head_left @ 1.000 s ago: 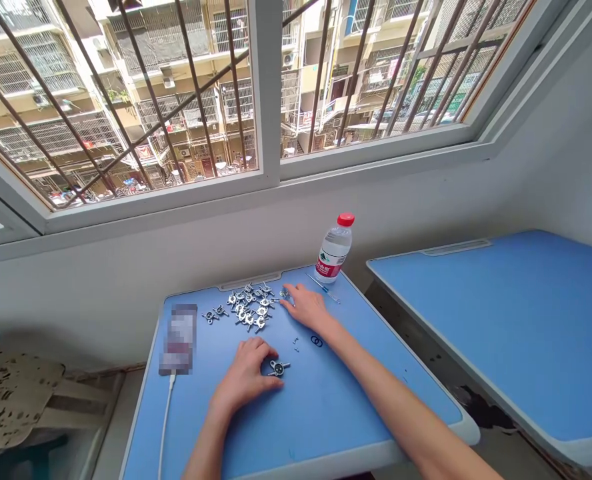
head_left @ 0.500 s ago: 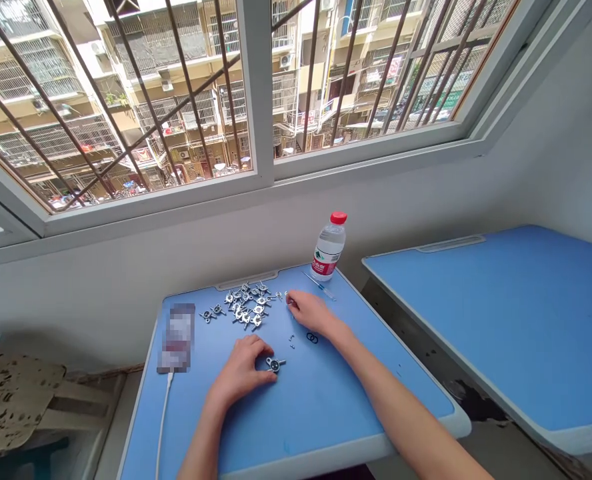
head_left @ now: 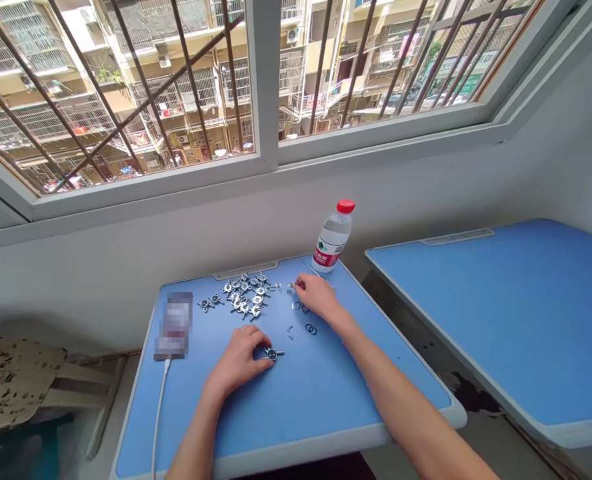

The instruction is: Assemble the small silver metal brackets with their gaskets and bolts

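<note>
Left hand [head_left: 237,363]: curled, fingers [head_left: 259,351] touching a winged metal fitting [head_left: 273,354]; grip cannot be told.
Right hand [head_left: 319,298]: fingertips [head_left: 302,283] drawn together; any held part is hidden.
Pile of metal fittings [head_left: 243,298]: on the counter [head_left: 286,413], left of the right fingertips.

and there's the phone [head_left: 173,325] on the desk, pixelated right out, nothing on it readable! the right hand [head_left: 319,298] is covering whatever sits at its fingertips [head_left: 301,283], the left hand [head_left: 236,360] hides part of a metal fitting [head_left: 273,354], those tiny bits [head_left: 290,329] are too small to call, and the left forearm [head_left: 189,453] and right forearm [head_left: 416,420] run off the bottom edge.
</note>
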Available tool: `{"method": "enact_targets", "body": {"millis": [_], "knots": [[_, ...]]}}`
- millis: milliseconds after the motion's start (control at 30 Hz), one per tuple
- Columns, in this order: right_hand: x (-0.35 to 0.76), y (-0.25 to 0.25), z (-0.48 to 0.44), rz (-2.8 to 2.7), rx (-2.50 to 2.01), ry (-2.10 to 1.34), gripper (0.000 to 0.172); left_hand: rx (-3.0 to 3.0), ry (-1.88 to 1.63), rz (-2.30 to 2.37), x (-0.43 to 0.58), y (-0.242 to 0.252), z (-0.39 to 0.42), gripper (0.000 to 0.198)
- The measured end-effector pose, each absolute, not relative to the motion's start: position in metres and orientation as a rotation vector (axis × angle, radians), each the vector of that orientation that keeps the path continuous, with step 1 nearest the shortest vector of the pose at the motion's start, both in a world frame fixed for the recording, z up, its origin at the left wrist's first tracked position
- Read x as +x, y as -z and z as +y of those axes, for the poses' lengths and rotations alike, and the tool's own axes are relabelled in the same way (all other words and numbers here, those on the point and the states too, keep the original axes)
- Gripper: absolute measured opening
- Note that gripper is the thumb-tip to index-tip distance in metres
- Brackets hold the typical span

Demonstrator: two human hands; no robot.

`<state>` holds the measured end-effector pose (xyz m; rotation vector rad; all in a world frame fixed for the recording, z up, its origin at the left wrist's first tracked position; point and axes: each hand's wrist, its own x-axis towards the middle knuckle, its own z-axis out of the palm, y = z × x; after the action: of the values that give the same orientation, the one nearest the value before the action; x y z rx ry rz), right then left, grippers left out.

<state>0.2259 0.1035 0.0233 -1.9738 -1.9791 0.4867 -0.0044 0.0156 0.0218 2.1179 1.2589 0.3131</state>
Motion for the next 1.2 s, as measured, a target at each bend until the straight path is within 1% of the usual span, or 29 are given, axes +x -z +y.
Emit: {"method": "enact_targets", "body": {"millis": [133, 200, 300, 600, 700, 767, 800, 933, 967, 1067, 1200], "knots": [[0.229, -0.037, 0.077, -2.161, -1.672, -0.767, 0.019, 2.122, -0.316, 1.269, -0.003, -0.021, 0.015, 0.013], [0.221, -0.040, 0.063, -2.245, -1.381, -0.987, 0.017, 2.118, -0.323, 1.267, -0.003, -0.020, 0.015, 0.013], [0.205, -0.043, 0.048, -2.418, -1.283, -1.026, 0.010, 2.113, -0.347, 1.277, -0.004, -0.017, 0.015, 0.013], [0.184, -0.045, 0.030, -2.752, -1.423, -0.717, 0.018, 2.139, -0.353, 1.290, -0.003, -0.017, 0.015, 0.007], [0.180, -0.045, 0.027, -2.788, -1.467, -0.698, 0.019, 2.150, -0.350, 1.289, -0.003, -0.017, 0.015, 0.004], [0.180, -0.045, 0.027, -2.791, -1.468, -0.742, 0.017, 2.154, -0.348, 1.288, -0.003, -0.017, 0.014, 0.003], [0.181, -0.045, 0.028, -2.785, -1.458, -0.774, 0.018, 2.155, -0.350, 1.289, -0.003, -0.017, 0.014, 0.004], [0.198, -0.049, 0.041, -2.625, -1.490, -0.824, 0.026, 2.150, -0.353, 1.305, -0.002, -0.019, 0.012, 0.009], [0.205, -0.050, 0.045, -2.556, -1.540, -0.798, 0.026, 2.146, -0.353, 1.311, -0.001, -0.019, 0.012, 0.010], [0.229, -0.053, 0.059, -2.310, -1.658, -0.801, 0.017, 2.116, -0.353, 1.318, -0.001, -0.020, 0.012, 0.011], [0.254, -0.049, 0.075, -2.051, -1.864, -0.694, 0.017, 2.084, -0.367, 1.292, -0.001, -0.020, 0.014, 0.010]]}}
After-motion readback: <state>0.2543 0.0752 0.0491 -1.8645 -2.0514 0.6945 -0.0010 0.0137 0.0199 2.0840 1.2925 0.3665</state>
